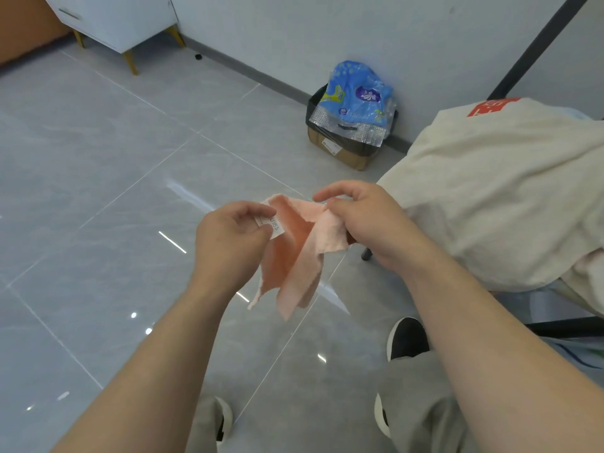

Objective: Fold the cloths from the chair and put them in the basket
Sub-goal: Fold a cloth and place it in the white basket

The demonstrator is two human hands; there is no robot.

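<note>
Head | left hand (228, 246), right hand (369, 223) pinch pink cloth (294, 256) | label (274, 226) print unreadable

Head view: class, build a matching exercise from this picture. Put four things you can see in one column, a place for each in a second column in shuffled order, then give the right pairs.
Things
1. pink cloth
2. beige cloth
3. blue pack
4. white cabinet

Places
A. in the box by the wall
B. pinched between the left hand and the right hand
C. top left corner, on gold legs
D. heaped on the chair at the right

Pairs: 1-B, 2-D, 3-A, 4-C
</note>
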